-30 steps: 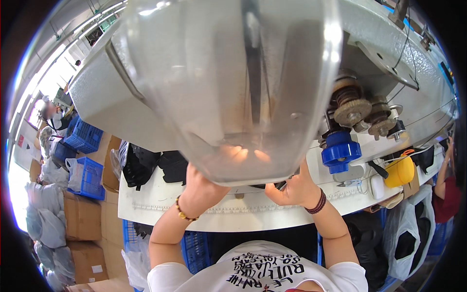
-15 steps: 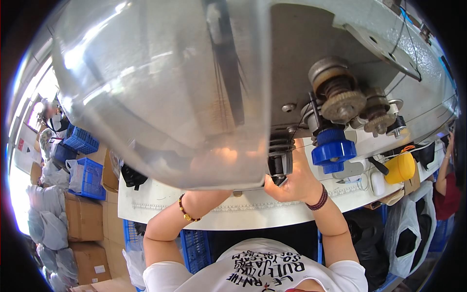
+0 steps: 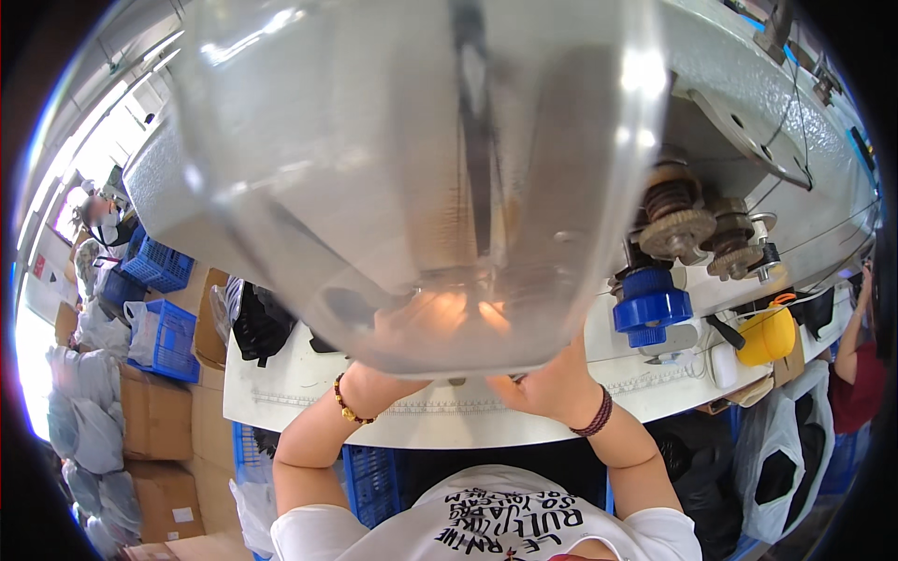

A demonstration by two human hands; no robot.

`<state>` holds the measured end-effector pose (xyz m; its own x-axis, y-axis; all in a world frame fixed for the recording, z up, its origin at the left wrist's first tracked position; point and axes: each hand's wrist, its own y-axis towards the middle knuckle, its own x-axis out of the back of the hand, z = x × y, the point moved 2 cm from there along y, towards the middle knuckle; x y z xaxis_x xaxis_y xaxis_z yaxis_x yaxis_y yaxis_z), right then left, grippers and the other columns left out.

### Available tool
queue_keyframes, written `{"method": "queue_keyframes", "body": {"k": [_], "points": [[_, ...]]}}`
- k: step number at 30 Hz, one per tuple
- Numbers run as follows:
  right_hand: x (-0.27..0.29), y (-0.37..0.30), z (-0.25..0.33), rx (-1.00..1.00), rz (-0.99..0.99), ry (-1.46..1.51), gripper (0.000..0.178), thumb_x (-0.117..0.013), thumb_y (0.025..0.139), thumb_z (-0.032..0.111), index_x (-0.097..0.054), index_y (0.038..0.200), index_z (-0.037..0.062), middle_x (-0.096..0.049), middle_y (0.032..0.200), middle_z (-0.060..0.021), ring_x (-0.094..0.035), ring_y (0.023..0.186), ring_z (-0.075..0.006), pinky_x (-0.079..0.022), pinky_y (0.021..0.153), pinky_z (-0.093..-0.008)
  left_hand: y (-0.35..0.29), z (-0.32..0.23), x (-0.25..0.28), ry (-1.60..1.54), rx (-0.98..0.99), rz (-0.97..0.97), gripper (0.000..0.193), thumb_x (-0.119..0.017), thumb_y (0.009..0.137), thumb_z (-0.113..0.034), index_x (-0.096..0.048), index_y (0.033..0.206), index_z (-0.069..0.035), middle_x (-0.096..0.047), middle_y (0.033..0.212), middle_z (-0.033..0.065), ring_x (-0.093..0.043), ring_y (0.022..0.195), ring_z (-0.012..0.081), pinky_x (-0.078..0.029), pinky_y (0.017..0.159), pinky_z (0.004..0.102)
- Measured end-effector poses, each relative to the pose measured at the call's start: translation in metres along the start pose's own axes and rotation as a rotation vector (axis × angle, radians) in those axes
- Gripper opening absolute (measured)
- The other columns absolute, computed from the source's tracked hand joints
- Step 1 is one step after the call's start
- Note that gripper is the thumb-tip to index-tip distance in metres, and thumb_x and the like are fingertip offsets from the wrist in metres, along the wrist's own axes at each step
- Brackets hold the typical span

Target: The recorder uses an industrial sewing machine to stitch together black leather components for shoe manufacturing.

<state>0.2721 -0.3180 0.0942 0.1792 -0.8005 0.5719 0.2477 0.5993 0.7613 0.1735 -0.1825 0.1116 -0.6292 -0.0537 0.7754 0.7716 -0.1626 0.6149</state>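
Observation:
A clear, scuffed plastic shield (image 3: 412,187) on the sewing machine (image 3: 776,196) fills the upper middle of the view. Both my hands are under the machine head, side by side above the white table (image 3: 440,425). My left hand (image 3: 378,387) sits behind the shield's lower edge, its fingers showing only as a lit blur. My right hand (image 3: 558,381) comes in from the other side, with its fingers also partly behind the shield. A small dark bit shows by the right thumb, too small to name. What lies between the hands is hidden.
A blue knob (image 3: 652,307) and metal tension dials (image 3: 678,224) jut from the machine on the right. Beyond stands a yellow container (image 3: 767,338). Black cloth (image 3: 260,323) lies at the table's left. Blue crates (image 3: 166,341) and cardboard boxes (image 3: 157,411) stand left on the floor. Another person (image 3: 856,374) is far right.
The shield and machine sit further right in view. My right hand has moved left and slightly down, away from the dark metal machine part it was at, and is now nearer my left hand.

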Motion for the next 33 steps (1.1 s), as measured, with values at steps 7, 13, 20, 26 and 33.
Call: {"method": "queue_keyframes", "body": {"k": [7, 13, 20, 26, 33], "points": [[-0.009, -0.01, -0.004, -0.093, 0.107, 0.059, 0.052, -0.064, 0.065, 0.025, -0.055, 0.112, 0.0037, -0.058, 0.098, -0.0141, -0.055, 0.088, -0.032, -0.043, 0.077, -0.0385, 0.004, 0.001, 0.002, -0.072, 0.026, 0.026, 0.018, -0.062, 0.059, -0.008, -0.058, 0.076, -0.003, -0.058, 0.085, 0.0094, -0.057, 0.08, 0.0219, -0.049, 0.064, 0.0305], [-0.007, -0.003, -0.007, -0.087, 0.083, 0.116, 0.051, -0.062, 0.064, 0.022, -0.055, 0.111, 0.0047, -0.057, 0.101, -0.0129, -0.051, 0.092, -0.0313, -0.037, 0.086, -0.0415, -0.002, 0.002, -0.002, -0.124, 0.079, 0.064, 0.022, -0.061, 0.06, -0.009, -0.058, 0.081, -0.003, -0.059, 0.09, 0.0098, -0.057, 0.084, 0.0234, -0.049, 0.068, 0.0313], [-0.004, -0.003, -0.01, -0.072, 0.1, 0.07, 0.05, -0.061, 0.063, 0.023, -0.056, 0.111, 0.0069, -0.055, 0.105, -0.0112, -0.047, 0.097, -0.0302, -0.03, 0.092, -0.0426, 0.0, 0.003, -0.003, -0.13, 0.06, 0.036, 0.026, -0.061, 0.062, -0.009, -0.06, 0.087, -0.004, -0.06, 0.093, 0.009, -0.058, 0.089, 0.0256, -0.049, 0.073, 0.0335], [-0.004, 0.0, -0.012, -0.134, 0.161, 0.182, 0.049, -0.062, 0.063, 0.021, -0.057, 0.11, 0.0062, -0.058, 0.097, -0.0104, -0.052, 0.089, -0.0282, -0.038, 0.083, -0.0381, -0.003, 0.005, -0.005, -0.134, 0.076, 0.009, 0.025, -0.061, 0.063, -0.006, -0.06, 0.088, -0.004, -0.059, 0.093, 0.0082, -0.058, 0.088, 0.0256, -0.049, 0.073, 0.0336], [-0.004, -0.002, -0.016, -0.152, 0.197, 0.198, 0.046, -0.064, 0.061, 0.016, -0.06, 0.105, 0.0051, -0.06, 0.087, -0.0082, -0.055, 0.079, -0.027, -0.041, 0.078, -0.0361, 0.003, -0.002, 0.001, -0.099, 0.084, 0.089, 0.024, -0.062, 0.063, -0.005, -0.06, 0.087, -0.004, -0.059, 0.093, 0.0083, -0.057, 0.089, 0.0248, -0.048, 0.072, 0.0339]]}}
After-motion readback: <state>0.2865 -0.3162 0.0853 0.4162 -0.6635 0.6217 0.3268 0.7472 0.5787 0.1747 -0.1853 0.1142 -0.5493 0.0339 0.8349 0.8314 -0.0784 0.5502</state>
